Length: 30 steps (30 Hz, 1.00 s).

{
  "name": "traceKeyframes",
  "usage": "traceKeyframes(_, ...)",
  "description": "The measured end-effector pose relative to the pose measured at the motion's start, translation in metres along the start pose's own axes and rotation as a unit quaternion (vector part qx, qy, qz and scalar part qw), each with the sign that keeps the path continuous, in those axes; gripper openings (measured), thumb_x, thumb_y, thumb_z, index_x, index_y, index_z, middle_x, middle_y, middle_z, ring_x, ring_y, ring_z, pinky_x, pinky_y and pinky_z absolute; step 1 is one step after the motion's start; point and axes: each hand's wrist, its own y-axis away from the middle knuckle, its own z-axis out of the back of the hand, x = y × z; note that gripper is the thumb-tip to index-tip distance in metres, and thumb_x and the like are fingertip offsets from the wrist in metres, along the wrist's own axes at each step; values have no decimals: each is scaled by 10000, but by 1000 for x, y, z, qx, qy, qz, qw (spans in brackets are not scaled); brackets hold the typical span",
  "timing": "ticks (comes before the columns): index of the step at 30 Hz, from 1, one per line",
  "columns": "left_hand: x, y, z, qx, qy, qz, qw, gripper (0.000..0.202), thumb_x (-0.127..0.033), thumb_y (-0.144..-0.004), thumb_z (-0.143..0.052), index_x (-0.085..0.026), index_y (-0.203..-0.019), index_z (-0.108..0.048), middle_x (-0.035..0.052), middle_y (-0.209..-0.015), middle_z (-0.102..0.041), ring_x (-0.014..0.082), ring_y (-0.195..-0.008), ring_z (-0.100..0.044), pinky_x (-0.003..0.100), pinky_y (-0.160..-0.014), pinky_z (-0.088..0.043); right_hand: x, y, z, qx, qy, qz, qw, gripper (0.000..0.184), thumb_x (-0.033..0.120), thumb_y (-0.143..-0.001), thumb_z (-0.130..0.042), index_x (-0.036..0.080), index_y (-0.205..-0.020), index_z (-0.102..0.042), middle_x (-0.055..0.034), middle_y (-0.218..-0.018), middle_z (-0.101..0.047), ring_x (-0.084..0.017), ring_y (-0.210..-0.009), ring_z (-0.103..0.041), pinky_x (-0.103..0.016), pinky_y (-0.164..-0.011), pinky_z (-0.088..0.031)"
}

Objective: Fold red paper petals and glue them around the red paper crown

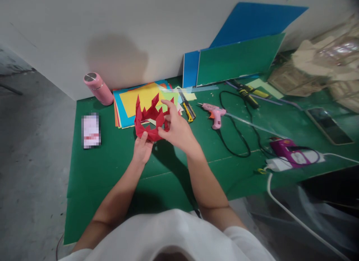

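A red folded-paper ring with pointed tips (150,119) is held up above the green mat (112,167). My left hand (142,149) grips its lower edge from below, fingers closed on the paper. My right hand (175,126) pinches the ring's right side, thumb and fingers closed on a folded point. Just behind the ring lies a stack of coloured paper sheets (134,100).
A pink bottle (98,88) lies at the back left, and a phone (91,130) rests left of my hands. A yellow utility knife (188,109), pink glue gun (214,114) with black cord, power strip (291,162), another phone (328,125) and blue and green boards (238,59) are to the right.
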Motion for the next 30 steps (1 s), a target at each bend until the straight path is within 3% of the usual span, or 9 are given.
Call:
traceKeyframes(4,-1,0,0,-3,4,0,1000,392,-392,-759,-754,-220,-1098,-659,59,-1169,-693,209,-1152,-611,347,-999,-470,0,0,0,14,10,13,1000,801,152,-713,-539,205,-1454,-240,-18,-862,-649,-165,-664,-551,-297,-623,-429)
traceKeyframes(11,1,-2,2,-4,1,13,1000,414,-415,-762,-750,-221,-1112,-643,63,-1184,-684,214,-1202,-583,361,-1032,-451,-1,-1,-5,-6,46,34,998,766,124,-720,-524,194,-1440,-273,-6,-782,-644,-200,-714,-575,-318,-666,-430)
traceKeyframes(14,1,-4,4,-6,3,6,1000,426,-427,-755,-756,-232,-1117,-642,53,-1196,-682,207,-1205,-581,351,-1029,-455,4,2,0,-31,27,49,998,728,161,-754,-557,204,-1430,-293,-23,-855,-669,-209,-758,-588,-335,-710,-451)
traceKeyframes(17,0,-6,6,-6,4,-1,1000,423,-435,-767,-743,-254,-1134,-637,47,-1245,-661,214,-1231,-561,360,-1020,-463,1,9,11,-98,10,48,994,626,225,-805,-584,191,-1386,-353,-68,-993,-684,-208,-788,-577,-360,-774,-466)
traceKeyframes(20,0,-7,8,-23,4,-5,1000,406,-430,-763,-748,-267,-1119,-639,39,-1254,-656,211,-1232,-560,357,-1002,-473,-27,19,28,-187,38,6,982,436,281,-873,-500,188,-1295,-441,-95,-1014,-678,-219,-778,-562,-394,-805,-463)
traceKeyframes(23,1,-7,8,-26,6,-7,1000,412,-435,-746,-761,-263,-1102,-642,40,-1225,-669,208,-1224,-565,345,-991,-478,-78,34,48,-252,166,-99,948,382,300,-832,-488,157,-1178,-568,-139,-1046,-662,-269,-887,-579,-443,-864,-434)
traceKeyframes(26,3,-7,7,-15,-1,-12,1000,403,-450,-761,-744,-263,-1104,-641,44,-1217,-672,206,-1237,-555,349,-1010,-469,-129,52,62,-271,250,-201,907,398,336,-792,-497,114,-1092,-634,-188,-1061,-663,-297,-903,-582,-455,-849,-430)
traceKeyframes(30,6,-8,10,-12,-6,-10,1000,357,-459,-784,-717,-292,-1093,-653,24,-1217,-673,187,-1210,-575,326,-976,-492,-163,69,62,-266,254,-226,902,443,368,-766,-549,148,-1138,-643,-152,-1071,-688,-276,-852,-597,-412,-779,-449)
